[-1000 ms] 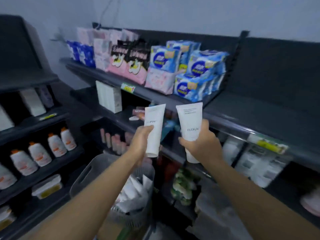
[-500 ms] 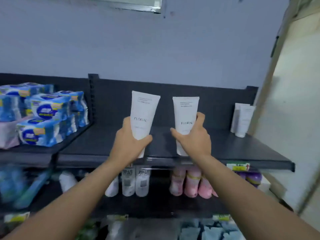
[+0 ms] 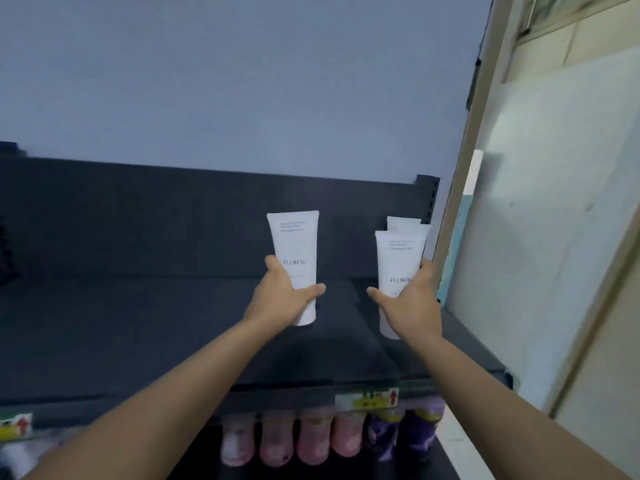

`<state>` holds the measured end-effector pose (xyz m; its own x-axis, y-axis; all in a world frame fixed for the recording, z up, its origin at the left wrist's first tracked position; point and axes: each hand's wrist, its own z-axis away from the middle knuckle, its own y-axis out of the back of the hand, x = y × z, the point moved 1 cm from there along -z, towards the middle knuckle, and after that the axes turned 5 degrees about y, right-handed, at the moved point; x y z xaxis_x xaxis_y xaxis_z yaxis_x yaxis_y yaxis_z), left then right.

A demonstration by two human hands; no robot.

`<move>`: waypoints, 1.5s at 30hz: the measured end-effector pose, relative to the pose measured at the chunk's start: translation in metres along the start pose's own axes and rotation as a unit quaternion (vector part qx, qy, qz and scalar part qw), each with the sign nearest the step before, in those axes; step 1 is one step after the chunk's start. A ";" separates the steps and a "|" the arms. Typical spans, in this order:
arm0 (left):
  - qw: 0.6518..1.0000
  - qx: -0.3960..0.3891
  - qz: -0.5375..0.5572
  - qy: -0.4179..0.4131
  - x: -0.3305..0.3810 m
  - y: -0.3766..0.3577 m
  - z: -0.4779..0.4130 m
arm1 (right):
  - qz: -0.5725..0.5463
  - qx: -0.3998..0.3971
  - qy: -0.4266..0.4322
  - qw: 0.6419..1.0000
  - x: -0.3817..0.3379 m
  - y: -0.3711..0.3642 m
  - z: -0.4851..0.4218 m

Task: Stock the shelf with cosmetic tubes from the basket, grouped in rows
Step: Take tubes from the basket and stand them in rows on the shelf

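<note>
Reading FLORAL, white, upright: L tube [image 3: 293, 242], R tube [image 3: 398, 259].

"FLORAL" — printed on both held white tubes [image 3: 294, 251] [image 3: 398, 268].

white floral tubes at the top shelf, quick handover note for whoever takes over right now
Left hand grips a white plastic FLORAL tube upright, cap down, over the dark metal top shelf.
Right hand grips a second white plastic tube just in front of the stocked white tubes at the shelf's right end.
Done: those rear tubes stand in place.
Left: set both down in rows, fetch more; basket is out of view.
</note>
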<state>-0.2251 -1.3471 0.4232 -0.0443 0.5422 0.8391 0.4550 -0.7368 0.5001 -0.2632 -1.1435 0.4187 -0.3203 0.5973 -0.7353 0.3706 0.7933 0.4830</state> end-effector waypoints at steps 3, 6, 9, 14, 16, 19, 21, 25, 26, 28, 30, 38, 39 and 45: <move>1.000 -0.002 -0.001 0.014 0.013 -0.039 -0.021 | 0.001 -0.004 -0.015 1.000 0.029 0.005 -0.024; 1.000 -0.005 0.001 0.018 0.024 -0.071 -0.038 | 0.008 -0.007 -0.029 1.000 0.050 0.007 -0.037; 1.000 -0.010 -0.001 -0.010 0.033 -0.097 -0.051 | -0.006 0.010 -0.038 0.999 0.066 0.006 -0.044; 0.998 -0.050 0.014 -0.045 0.044 -0.141 -0.050 | -0.005 0.016 -0.017 1.000 0.083 0.004 -0.058; 0.996 -0.061 0.022 -0.055 0.047 -0.157 -0.046 | -0.007 0.016 -0.024 1.000 0.086 0.007 -0.065; 0.995 -0.074 0.047 -0.049 0.053 -0.175 -0.049 | -0.003 0.020 -0.041 0.999 0.093 0.014 -0.074; 0.994 -0.084 0.049 -0.049 0.057 -0.184 -0.053 | 0.012 0.016 -0.046 0.999 0.098 0.022 -0.076; 0.991 -0.109 0.028 -0.069 0.063 -0.198 -0.059 | 0.036 0.005 -0.044 0.998 0.106 0.031 -0.067; 0.991 -0.115 0.021 -0.068 0.064 -0.201 -0.059 | 0.042 0.001 -0.044 0.998 0.107 0.032 -0.063; 0.990 -0.130 0.014 -0.060 0.064 -0.205 -0.061 | 0.050 -0.007 -0.049 0.998 0.110 0.031 -0.057; 0.986 -0.156 0.026 -0.060 0.060 -0.206 -0.064 | 0.054 -0.015 -0.055 0.997 0.110 0.032 -0.055; 0.980 -0.165 0.047 -0.098 0.049 -0.210 -0.073 | 0.041 -0.017 -0.041 0.998 0.110 0.029 -0.056; 0.981 -0.161 0.045 -0.097 0.050 -0.213 -0.073 | 0.033 -0.015 -0.041 0.998 0.109 0.028 -0.056; 0.976 -0.182 0.080 -0.087 0.043 -0.217 -0.074 | 0.034 -0.036 -0.041 0.998 0.108 0.019 -0.060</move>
<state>-0.3913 -1.1941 0.3667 0.1674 0.4460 0.8792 0.0960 -0.8949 0.4357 -0.3429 -1.0574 0.3769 -0.2224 0.6414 -0.7342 0.3241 0.7589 0.5648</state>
